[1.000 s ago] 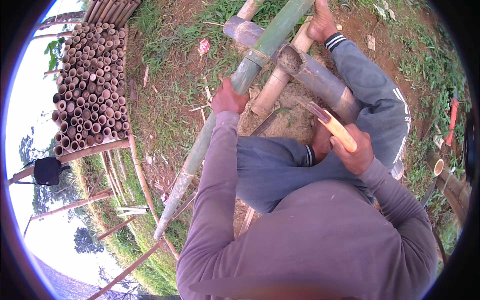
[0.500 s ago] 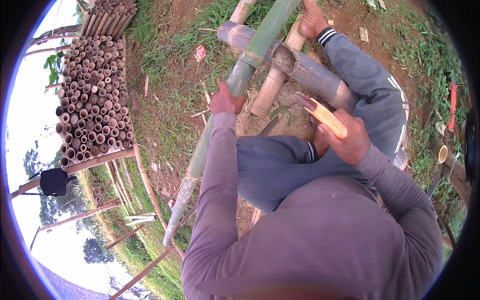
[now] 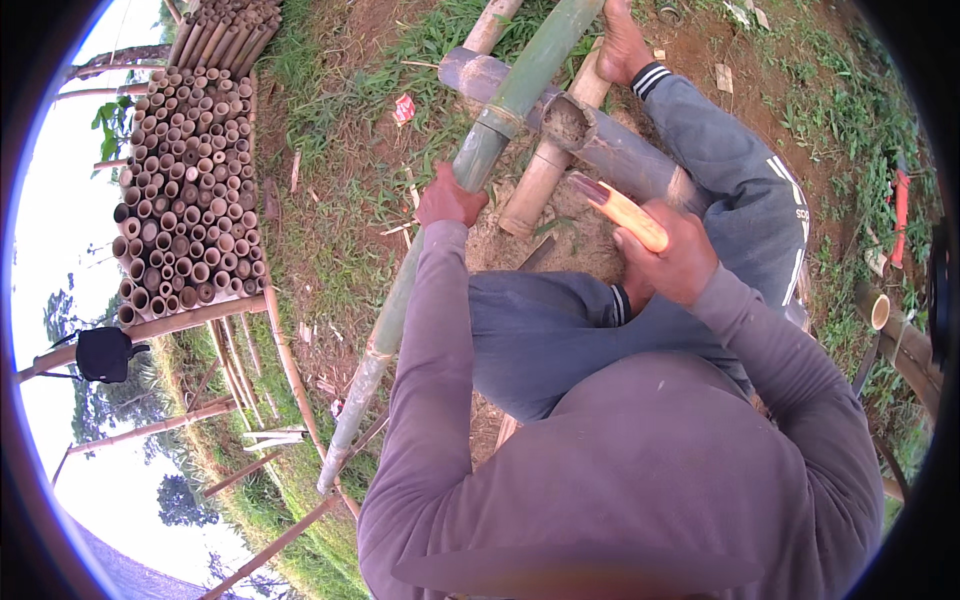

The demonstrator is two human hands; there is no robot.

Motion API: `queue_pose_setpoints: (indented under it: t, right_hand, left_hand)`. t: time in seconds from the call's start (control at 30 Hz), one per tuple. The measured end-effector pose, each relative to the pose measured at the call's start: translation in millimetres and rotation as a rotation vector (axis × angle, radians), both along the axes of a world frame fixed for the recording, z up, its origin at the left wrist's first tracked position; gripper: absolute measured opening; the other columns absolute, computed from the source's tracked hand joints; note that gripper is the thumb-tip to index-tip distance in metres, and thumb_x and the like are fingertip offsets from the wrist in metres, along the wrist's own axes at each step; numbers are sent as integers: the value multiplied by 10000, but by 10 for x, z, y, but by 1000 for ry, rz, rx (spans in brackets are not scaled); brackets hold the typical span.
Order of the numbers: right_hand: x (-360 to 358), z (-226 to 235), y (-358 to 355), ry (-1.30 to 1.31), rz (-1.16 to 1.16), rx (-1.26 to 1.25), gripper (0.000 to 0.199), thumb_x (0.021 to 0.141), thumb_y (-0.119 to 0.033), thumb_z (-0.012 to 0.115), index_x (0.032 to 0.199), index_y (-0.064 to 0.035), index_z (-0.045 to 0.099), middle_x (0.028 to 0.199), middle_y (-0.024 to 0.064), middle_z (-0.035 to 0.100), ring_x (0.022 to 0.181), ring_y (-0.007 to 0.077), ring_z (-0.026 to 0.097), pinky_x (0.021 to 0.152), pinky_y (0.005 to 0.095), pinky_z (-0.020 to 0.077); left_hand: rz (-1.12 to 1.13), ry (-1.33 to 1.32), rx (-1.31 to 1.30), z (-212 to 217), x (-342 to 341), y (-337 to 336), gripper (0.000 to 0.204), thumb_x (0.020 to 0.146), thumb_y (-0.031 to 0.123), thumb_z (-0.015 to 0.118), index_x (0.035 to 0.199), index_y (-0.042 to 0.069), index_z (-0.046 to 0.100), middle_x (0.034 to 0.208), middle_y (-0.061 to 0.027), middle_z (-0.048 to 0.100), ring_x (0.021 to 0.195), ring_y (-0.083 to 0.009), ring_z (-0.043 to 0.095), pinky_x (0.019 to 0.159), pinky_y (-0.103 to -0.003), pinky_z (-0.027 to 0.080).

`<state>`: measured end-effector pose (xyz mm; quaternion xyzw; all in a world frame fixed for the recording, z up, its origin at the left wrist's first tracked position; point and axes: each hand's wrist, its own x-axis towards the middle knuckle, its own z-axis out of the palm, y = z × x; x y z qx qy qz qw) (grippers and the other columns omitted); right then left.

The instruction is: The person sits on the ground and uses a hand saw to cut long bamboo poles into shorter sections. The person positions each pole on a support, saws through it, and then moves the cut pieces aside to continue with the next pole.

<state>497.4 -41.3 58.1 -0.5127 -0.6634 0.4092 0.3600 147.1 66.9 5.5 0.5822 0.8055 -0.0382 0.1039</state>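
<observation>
A long green bamboo pole [image 3: 487, 150] slants from the top of the view down to the lower left. My left hand [image 3: 452, 198] is closed around it, just below a joint ring. In my right hand [image 3: 675, 250] is a wooden-handled tool [image 3: 635, 218], its handle orange and its tip dark and pointing up and left; the kind of tool is unclear. The tool is apart from the pole. Beneath the pole lies a thick grey-brown bamboo trunk [image 3: 640, 155] with an opening cut in its side, crossing a thinner tan bamboo piece [image 3: 535, 195].
My bare foot [image 3: 622, 50] rests by the trunk's far side. Between my legs, a dark blade [image 3: 538, 253] lies on sawdust-covered ground. Cut bamboo tubes [image 3: 190, 190] are stacked at the left, above a hanging black bag [image 3: 105, 354]. More bamboo [image 3: 905, 345] lies at the right.
My right hand has moved left and slightly up with the tool, bringing it nearer the pole. My left hand keeps its grip at about the same spot.
</observation>
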Motion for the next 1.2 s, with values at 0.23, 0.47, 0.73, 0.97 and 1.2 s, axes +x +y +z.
queue_pose_setpoints:
  t: [0.23,0.47,0.73,0.97,1.2]
  right_hand:
    - [-308,-372,413,-119,-37,49,323,952,-345,769,1023,-48,664,817,217,723,800,454,714,676,521,555]
    - [-232,-284,183,1,-33,64,296,943,-290,780,1028,-31,665,823,223,728,769,457,714,679,507,571]
    - [-216,-319,312,-49,-6,134,286,931,-247,803,1029,-18,662,773,201,713,706,427,707,624,485,564]
    - [-224,-213,149,20,-30,95,334,931,-320,786,1072,-38,676,813,231,721,768,440,723,676,538,563]
    - [-442,1,523,-103,42,-34,395,958,-381,747,1116,-25,679,887,230,747,839,459,730,734,541,580]
  left_hand:
    - [-8,-34,-94,137,62,135,782,711,435,856,1367,112,578,1191,-238,742,1134,-436,706,975,-518,553]
    - [-25,-48,-58,58,-210,236,946,670,459,856,1491,128,524,1210,-255,744,1139,-435,714,1003,-498,557]
    - [-53,-78,-113,48,-150,267,897,656,446,863,1442,129,569,1233,-235,737,1154,-428,703,1015,-495,547]
    - [-41,-10,-68,53,-193,233,827,676,447,861,1393,141,586,1221,-223,739,1147,-419,708,1007,-501,549]
    - [0,7,-57,24,-95,108,861,694,446,872,1428,142,541,1212,-242,744,1139,-439,712,986,-521,560]
